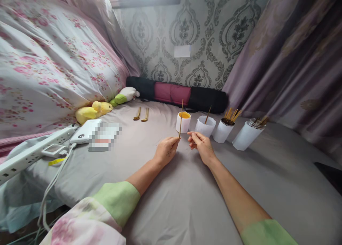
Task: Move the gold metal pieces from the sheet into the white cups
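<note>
My left hand [166, 150] is closed on a thin golden-brown stick [181, 118] and holds it nearly upright. The stick's upper part passes in front of a small white cup [183, 126] with something yellow inside. Just to the right, my right hand [201, 145] is open, its fingers loosely bent and nothing visible in them. Beyond it stands a translucent white tub [205, 126] with a second brown stick [208, 115] leaning in it. Farther right are a white-wrapped container [223, 131] with several yellow-tipped sticks and a tilted white jar [247, 135] holding several brown sticks.
Two small bundles of bent brown sticks [145, 115] lie on the grey sheet [203, 202]. Left are a power strip [34, 150], a white power bank [84, 131], cables and a blurred box [104, 136]. Plush toys [94, 111] and a long black-and-maroon bag [172, 94] lie behind.
</note>
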The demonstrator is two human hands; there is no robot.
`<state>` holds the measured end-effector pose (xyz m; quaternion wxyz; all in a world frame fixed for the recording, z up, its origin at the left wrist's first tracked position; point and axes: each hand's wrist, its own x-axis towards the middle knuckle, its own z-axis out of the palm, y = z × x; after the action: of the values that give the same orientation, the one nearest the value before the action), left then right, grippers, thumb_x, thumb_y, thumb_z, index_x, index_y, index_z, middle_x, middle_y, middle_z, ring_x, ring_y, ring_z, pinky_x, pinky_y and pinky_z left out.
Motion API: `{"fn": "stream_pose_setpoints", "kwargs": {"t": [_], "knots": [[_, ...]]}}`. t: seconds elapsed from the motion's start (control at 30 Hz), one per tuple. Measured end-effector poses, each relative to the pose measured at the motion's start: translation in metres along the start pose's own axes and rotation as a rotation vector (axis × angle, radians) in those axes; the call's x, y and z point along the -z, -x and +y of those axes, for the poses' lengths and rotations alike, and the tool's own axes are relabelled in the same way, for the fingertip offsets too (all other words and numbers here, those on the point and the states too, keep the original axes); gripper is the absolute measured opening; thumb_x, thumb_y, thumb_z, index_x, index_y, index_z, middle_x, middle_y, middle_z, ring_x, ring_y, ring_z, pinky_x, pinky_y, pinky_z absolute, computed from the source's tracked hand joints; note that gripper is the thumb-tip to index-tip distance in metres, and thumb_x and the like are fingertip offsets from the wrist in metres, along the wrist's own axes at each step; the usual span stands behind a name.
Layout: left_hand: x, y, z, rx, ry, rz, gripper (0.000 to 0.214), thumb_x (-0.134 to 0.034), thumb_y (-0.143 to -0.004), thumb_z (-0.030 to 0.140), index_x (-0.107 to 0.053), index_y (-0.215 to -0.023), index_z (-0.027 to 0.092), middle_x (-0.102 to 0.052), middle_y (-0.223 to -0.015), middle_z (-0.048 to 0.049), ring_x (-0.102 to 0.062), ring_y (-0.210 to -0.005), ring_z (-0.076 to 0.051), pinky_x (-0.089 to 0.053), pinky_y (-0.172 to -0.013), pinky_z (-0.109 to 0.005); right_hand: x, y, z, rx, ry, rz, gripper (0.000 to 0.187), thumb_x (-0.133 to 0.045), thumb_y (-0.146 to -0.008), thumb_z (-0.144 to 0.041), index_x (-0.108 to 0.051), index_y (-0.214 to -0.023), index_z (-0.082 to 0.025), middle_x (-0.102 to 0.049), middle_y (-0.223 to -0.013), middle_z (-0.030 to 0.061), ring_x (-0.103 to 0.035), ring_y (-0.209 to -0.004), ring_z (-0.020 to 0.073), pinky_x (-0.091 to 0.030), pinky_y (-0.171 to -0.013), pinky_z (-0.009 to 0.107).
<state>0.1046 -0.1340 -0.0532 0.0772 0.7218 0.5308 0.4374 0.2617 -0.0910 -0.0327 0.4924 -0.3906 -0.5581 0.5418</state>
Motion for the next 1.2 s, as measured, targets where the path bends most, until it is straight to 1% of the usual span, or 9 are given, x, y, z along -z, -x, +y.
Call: {"fn": "stream_pose_setpoints", "kwargs": {"t": [0.17, 0.37, 0.6, 0.83, 1.0, 1.2], "knots": [[0.002, 0.0016, 0.0038, -0.039, -0.096, -0.058, 0.029, -0.034, -0.089, 0.027, -0.062, -0.092, 0.02, -0.058, -0.077, -0.0031, -0.052, -0.069, -0.011, -0.039, -0.065, -0.021, 0.0006, 0.0007, -0.0035, 0.001, -0.022, -0.013, 0.03, -0.059, -0.071, -0.041, -0.063, -0.088, -0.016, -0.056, -0.069, 0.0007, -0.049, -0.053, 0.0086, -0.041, -0.048, 0.023], [0.0017, 0.0036, 0.0032, -0.069, -0.151, -0.092, 0.031, -0.031, -0.09, 0.027, -0.06, -0.099, 0.021, -0.058, -0.082, -0.0039, -0.053, -0.075, -0.012, -0.04, -0.068, -0.021, -0.0009, 0.0014, -0.0055, -0.016, -0.051, -0.036, 0.03, -0.059, -0.069, -0.039, -0.063, -0.089, -0.017, -0.057, -0.071, 0.0011, -0.049, -0.056, 0.0088, -0.042, -0.051, 0.024], [0.0016, 0.0045, 0.001, -0.119, -0.235, -0.098, 0.03, -0.032, -0.09, 0.025, -0.06, -0.1, 0.022, -0.058, -0.083, -0.0044, -0.055, -0.08, -0.013, -0.041, -0.073, -0.022, -0.0009, 0.0022, -0.0081, -0.035, -0.11, -0.056, 0.027, -0.057, -0.069, -0.033, -0.062, -0.09, -0.016, -0.057, -0.074, 0.0018, -0.05, -0.057, 0.0092, -0.042, -0.053, 0.024], [0.0041, 0.0057, 0.0021, -0.171, -0.293, -0.141, 0.03, -0.033, -0.089, 0.022, -0.057, -0.106, 0.023, -0.059, -0.089, -0.005, -0.055, -0.085, -0.015, -0.042, -0.074, -0.024, 0.0004, 0.0026, -0.0091, -0.038, -0.148, -0.068, 0.027, -0.055, -0.068, -0.027, -0.062, -0.091, -0.015, -0.056, -0.073, 0.0015, -0.05, -0.057, 0.009, -0.042, -0.053, 0.024], [0.0052, 0.0057, 0.0024, -0.176, -0.317, -0.171, 0.032, -0.032, -0.088, 0.02, -0.057, -0.108, 0.022, -0.059, -0.09, -0.0054, -0.055, -0.085, -0.015, -0.043, -0.074, -0.025, 0.0016, 0.0018, -0.0076, -0.061, -0.148, -0.057, 0.027, -0.055, -0.066, -0.026, -0.062, -0.091, -0.017, -0.056, -0.071, 0.0003, -0.05, -0.055, 0.0088, -0.041, -0.052, 0.024], [0.0076, 0.0053, 0.005, -0.188, -0.34, -0.207, 0.032, -0.032, -0.088, 0.018, -0.057, -0.109, 0.022, -0.059, -0.091, -0.0063, -0.054, -0.087, -0.016, -0.043, -0.075, -0.026, 0.0029, 0.0009, -0.0058, -0.069, -0.153, -0.068, 0.026, -0.054, -0.067, -0.025, -0.062, -0.091, -0.016, -0.055, -0.068, -0.0001, -0.049, -0.054, 0.0087, -0.04, -0.052, 0.023]]}}
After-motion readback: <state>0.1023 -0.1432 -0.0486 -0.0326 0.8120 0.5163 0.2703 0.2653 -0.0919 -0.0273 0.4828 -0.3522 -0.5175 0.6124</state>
